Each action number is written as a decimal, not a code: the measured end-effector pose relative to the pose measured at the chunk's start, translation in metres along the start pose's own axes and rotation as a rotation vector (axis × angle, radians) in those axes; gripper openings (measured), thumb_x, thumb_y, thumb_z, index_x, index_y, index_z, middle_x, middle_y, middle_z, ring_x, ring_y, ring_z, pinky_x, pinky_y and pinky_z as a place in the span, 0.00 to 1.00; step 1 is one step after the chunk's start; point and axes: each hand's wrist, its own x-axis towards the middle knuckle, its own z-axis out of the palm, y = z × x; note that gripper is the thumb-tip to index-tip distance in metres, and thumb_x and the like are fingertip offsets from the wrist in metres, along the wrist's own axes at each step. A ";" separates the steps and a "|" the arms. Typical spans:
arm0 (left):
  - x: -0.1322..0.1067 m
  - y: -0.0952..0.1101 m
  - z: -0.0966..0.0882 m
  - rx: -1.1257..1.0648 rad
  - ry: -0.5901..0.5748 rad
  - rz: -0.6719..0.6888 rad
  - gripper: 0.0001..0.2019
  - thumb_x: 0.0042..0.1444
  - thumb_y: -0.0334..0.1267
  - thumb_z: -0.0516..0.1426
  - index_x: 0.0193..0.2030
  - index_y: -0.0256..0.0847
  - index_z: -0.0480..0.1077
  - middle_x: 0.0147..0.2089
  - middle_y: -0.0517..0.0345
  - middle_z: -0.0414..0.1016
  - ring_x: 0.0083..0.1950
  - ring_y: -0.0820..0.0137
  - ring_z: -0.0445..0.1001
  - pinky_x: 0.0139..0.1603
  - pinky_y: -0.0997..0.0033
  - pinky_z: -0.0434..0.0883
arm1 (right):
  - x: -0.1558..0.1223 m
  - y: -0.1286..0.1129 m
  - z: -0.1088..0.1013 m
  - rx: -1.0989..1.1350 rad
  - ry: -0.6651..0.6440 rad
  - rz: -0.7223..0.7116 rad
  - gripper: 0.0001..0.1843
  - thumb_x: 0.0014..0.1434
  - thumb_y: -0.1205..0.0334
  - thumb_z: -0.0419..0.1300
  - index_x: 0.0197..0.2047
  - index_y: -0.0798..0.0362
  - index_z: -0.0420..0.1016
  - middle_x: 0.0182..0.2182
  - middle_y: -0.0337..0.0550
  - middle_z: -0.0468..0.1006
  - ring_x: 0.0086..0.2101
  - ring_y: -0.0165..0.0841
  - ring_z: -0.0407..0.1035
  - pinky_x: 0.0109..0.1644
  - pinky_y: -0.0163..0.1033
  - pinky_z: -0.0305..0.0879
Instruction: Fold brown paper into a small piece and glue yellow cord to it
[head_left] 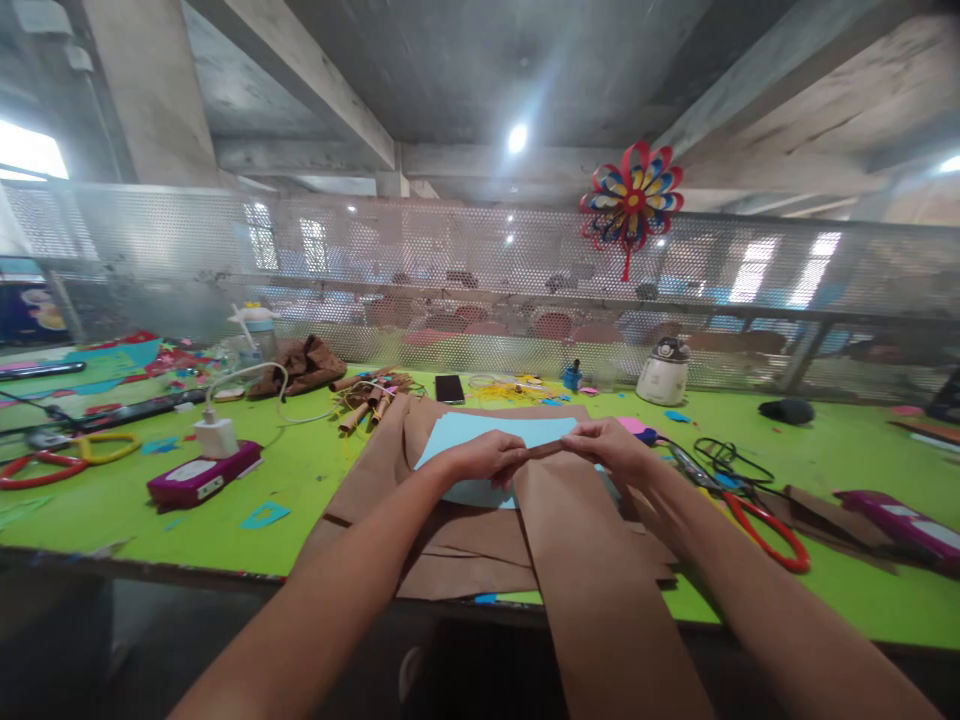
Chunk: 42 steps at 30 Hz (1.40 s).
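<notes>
Left hand: grip closed on the left end of a narrow folded edge, fingers curled, palm inward. Right hand: thumb and fingertips pinched together on the same edge's right end, wrist bent. Both forearms reach forward, converging. Brown paper strip: held by its far edge between the hands, above the bench, its length hanging toward the wearer. Blue paper sheets: stacked beneath the hands. Brown paper sheets: beneath the blue ones. Red-handled scissors: right of the stack. Purple power strip: left, white charger plugged in. Dark phone: beyond the stack. White container: far right of the phone, front marking too small to read.
</notes>
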 end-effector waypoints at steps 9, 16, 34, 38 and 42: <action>-0.001 -0.004 -0.002 -0.191 0.079 -0.010 0.18 0.57 0.52 0.47 0.27 0.38 0.58 0.18 0.64 0.66 0.16 0.79 0.60 0.20 0.78 0.57 | -0.003 0.001 -0.007 0.256 -0.121 0.062 0.18 0.46 0.49 0.63 0.24 0.57 0.70 0.19 0.37 0.69 0.21 0.26 0.62 0.28 0.34 0.59; -0.009 0.011 -0.002 -0.422 0.079 0.054 0.18 0.56 0.54 0.48 0.30 0.38 0.60 0.19 0.65 0.65 0.17 0.80 0.60 0.19 0.79 0.54 | -0.010 -0.010 -0.003 0.407 -0.164 -0.075 0.23 0.52 0.55 0.60 0.50 0.52 0.69 0.36 0.45 0.77 0.33 0.34 0.71 0.39 0.40 0.66; 0.000 0.000 0.007 -0.715 0.104 -0.092 0.15 0.46 0.47 0.59 0.33 0.36 0.71 0.29 0.60 0.70 0.31 0.74 0.65 0.34 0.74 0.61 | -0.017 -0.024 0.024 0.027 -0.229 -0.145 0.18 0.54 0.49 0.57 0.33 0.57 0.75 0.23 0.40 0.69 0.24 0.27 0.60 0.28 0.34 0.56; -0.002 0.001 -0.006 -0.663 0.217 -0.115 0.23 0.51 0.56 0.52 0.39 0.36 0.71 0.32 0.57 0.68 0.32 0.75 0.65 0.33 0.75 0.61 | -0.016 -0.020 0.027 -0.143 -0.348 -0.066 0.19 0.54 0.48 0.55 0.29 0.57 0.72 0.20 0.36 0.64 0.22 0.25 0.54 0.26 0.32 0.50; -0.002 0.009 -0.002 -0.188 0.137 -0.096 0.22 0.48 0.55 0.54 0.31 0.33 0.73 0.25 0.60 0.65 0.28 0.76 0.60 0.28 0.77 0.57 | -0.012 -0.016 0.029 -0.418 -0.351 -0.181 0.19 0.55 0.50 0.53 0.23 0.56 0.70 0.18 0.34 0.60 0.22 0.25 0.52 0.26 0.32 0.47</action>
